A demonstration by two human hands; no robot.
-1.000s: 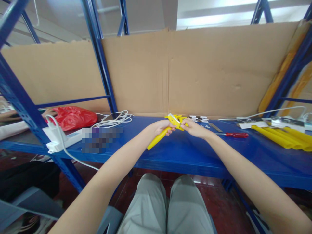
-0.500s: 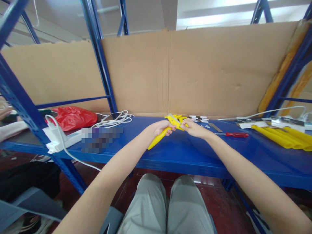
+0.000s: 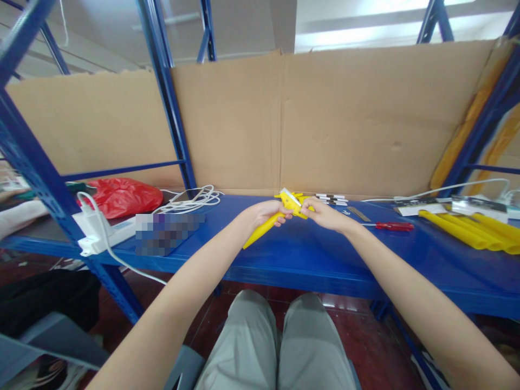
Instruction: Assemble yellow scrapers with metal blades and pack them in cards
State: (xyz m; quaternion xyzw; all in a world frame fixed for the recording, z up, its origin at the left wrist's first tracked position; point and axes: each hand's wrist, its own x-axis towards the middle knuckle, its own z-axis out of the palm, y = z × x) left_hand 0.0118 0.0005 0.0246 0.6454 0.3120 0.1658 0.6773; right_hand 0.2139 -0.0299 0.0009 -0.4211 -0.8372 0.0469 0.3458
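My left hand (image 3: 271, 212) is closed around a yellow scraper (image 3: 260, 232) just above the blue shelf top. Its tube-like handle slants down toward me. A wide yellow head with a pale metal blade (image 3: 292, 198) points away from me. The fingers of my right hand (image 3: 320, 214) are pinched together at the right edge of that head. Anything small between these fingertips is hidden. Behind the head lie several small yellow pieces (image 3: 309, 196), partly covered by it.
To the right lie a red-handled screwdriver (image 3: 394, 226), a flat metal strip (image 3: 359, 214), yellow tubes (image 3: 455, 230) and blade packs (image 3: 420, 207). Several markers (image 3: 331, 198) rest at the back. Leftward are a power strip (image 3: 109, 232), white cables (image 3: 195, 199) and a red bag (image 3: 124, 197). Cardboard (image 3: 349, 119) stands behind.
The scraper has tilted slightly, its handle end shifting a little left. Both hands keep their grip in nearly the same place.
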